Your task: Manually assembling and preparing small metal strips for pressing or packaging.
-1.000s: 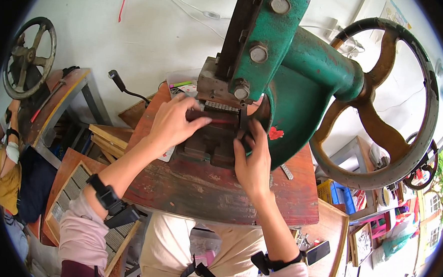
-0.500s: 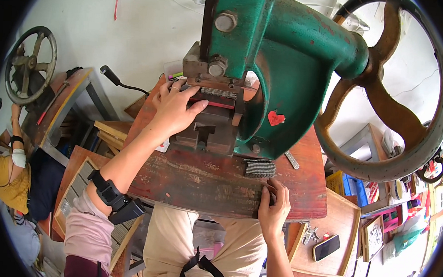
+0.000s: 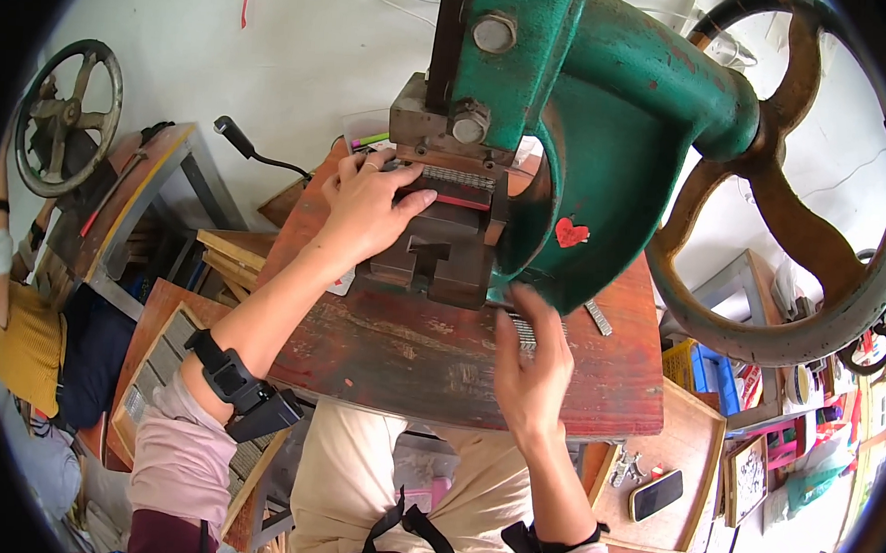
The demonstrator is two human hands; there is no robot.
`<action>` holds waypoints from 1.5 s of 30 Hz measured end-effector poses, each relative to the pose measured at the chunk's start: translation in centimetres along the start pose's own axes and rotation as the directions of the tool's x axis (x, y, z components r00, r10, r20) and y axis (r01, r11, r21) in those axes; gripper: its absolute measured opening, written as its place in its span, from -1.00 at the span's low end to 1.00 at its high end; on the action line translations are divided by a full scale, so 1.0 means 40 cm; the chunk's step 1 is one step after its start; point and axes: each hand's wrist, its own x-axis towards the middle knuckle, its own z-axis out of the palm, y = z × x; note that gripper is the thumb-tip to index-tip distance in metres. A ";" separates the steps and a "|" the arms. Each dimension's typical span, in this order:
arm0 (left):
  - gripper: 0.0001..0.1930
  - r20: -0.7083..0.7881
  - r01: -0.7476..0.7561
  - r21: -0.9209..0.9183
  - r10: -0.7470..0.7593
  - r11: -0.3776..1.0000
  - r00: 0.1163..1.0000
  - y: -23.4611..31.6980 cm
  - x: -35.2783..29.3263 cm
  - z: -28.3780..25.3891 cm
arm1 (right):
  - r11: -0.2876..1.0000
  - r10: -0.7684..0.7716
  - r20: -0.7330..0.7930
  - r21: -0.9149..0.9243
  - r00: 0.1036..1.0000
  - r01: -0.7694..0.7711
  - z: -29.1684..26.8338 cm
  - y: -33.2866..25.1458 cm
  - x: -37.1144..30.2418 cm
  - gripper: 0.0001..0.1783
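— Your left grip (image 3: 371, 208) is resting at the dark fixture (image 3: 453, 267) under the green press (image 3: 631, 126), its thumb touching the red strip (image 3: 462, 202).

— And is it pinching anything?

— Your thumb is standing apart from your forefinger; I can't tell whether they are pinching the fixture's edge. The ridged metal row (image 3: 458, 179) is lying just behind the red strip.

— What is your right grip (image 3: 535, 373) doing?

— It is hanging at the ridged bundle (image 3: 523, 332) on the bench (image 3: 388, 364), near the press's foot. Your fingers are showing blurred, so I can't tell whether they are pinching it. A loose metal band (image 3: 598, 319) is lying to their right.
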 end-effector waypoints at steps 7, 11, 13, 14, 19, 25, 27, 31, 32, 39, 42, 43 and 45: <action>-0.50 -0.017 0.009 0.018 -0.009 1.000 1.000 0.014 -0.007 0.000 | 0.997 0.066 -0.058 0.033 0.996 -0.065 0.183 0.029 0.214 -0.47; -0.56 -0.095 -0.063 -0.007 0.062 0.998 0.994 -0.013 -0.003 0.017 | 0.960 0.253 0.034 0.115 0.967 -0.255 0.180 0.037 0.251 -0.38; -0.54 -0.059 -0.037 -0.040 0.034 0.999 0.998 -0.007 -0.003 0.005 | 0.961 0.237 0.012 0.145 0.971 -0.237 0.185 0.044 0.253 -0.35; -0.51 -0.023 -0.016 -0.070 0.014 0.997 1.000 -0.005 -0.003 -0.002 | 0.950 0.267 0.031 0.160 0.963 -0.268 0.185 0.041 0.253 -0.34; -0.54 0.019 0.002 -0.143 0.001 0.990 1.000 -0.024 0.009 -0.016 | 0.939 0.228 0.053 0.253 0.972 -0.234 0.192 0.043 0.249 -0.34; -0.66 0.184 0.184 -0.342 -0.126 0.922 0.975 -0.026 0.056 -0.045 | 0.899 0.266 0.072 0.341 0.961 -0.274 0.201 0.065 0.242 -0.42; -0.68 0.201 0.287 -0.345 -0.228 0.894 0.953 -0.022 0.062 -0.048 | 0.891 0.279 0.083 0.350 0.957 -0.290 0.204 0.065 0.241 -0.43; -0.69 0.236 0.356 -0.405 -0.280 0.842 0.930 -0.036 0.085 -0.025 | 0.905 0.266 0.055 0.330 0.962 -0.269 0.204 0.061 0.240 -0.32; -0.72 0.170 0.291 -0.412 -0.241 0.863 0.956 -0.044 0.083 -0.016 | 0.914 0.256 0.025 0.319 0.966 -0.251 0.204 0.059 0.240 -0.27; -0.83 -0.233 -0.058 -0.644 -0.124 0.763 0.965 -0.179 0.010 -0.069 | 0.945 0.286 0.005 0.163 0.958 -0.283 0.211 0.037 0.230 -0.14; -0.86 -0.024 0.086 -0.886 -0.230 0.457 0.973 -0.164 -0.074 -0.155 | 0.949 0.288 -0.006 0.136 0.958 -0.285 0.184 0.027 0.228 -0.09; -0.86 0.088 0.112 -0.990 -0.241 0.090 0.967 -0.165 -0.104 -0.166 | 0.953 0.268 -0.013 0.152 0.963 -0.263 0.181 0.033 0.225 -0.12; -0.86 0.196 0.179 -0.977 -0.162 -0.116 0.967 -0.167 -0.180 -0.194 | 0.964 0.264 -0.037 -0.015 0.964 -0.265 0.172 0.007 0.194 -0.27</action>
